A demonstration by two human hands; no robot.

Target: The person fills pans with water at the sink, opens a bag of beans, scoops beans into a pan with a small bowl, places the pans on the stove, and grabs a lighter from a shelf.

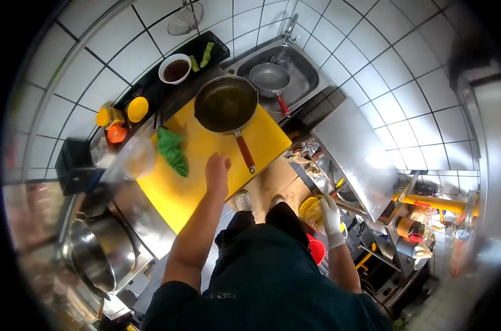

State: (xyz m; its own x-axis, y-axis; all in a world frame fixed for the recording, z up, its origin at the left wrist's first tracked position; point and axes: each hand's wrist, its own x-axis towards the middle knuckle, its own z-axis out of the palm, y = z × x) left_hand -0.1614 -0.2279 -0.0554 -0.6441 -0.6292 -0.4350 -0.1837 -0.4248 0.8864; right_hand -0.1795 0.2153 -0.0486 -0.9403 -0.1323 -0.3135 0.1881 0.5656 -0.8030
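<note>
My bare left hand is over the yellow board, its fingers curled in; whether they hold anything is hidden. Left of it a crumpled green cloth lies on the board. A dark frying pan sits on the board above the hand, its red-brown handle pointing down beside it, apart from the fingers. On the right, my gloved right hand is low, next to a yellow basket-like item. The glove is white, and its fingers look extended; contact with the basket-like item is unclear.
A smaller pan rests in the metal sink. A bowl of dark liquid, yellow-lidded jar and clear container line the left side. Large pots stand lower left. A metal surface and bottles are right.
</note>
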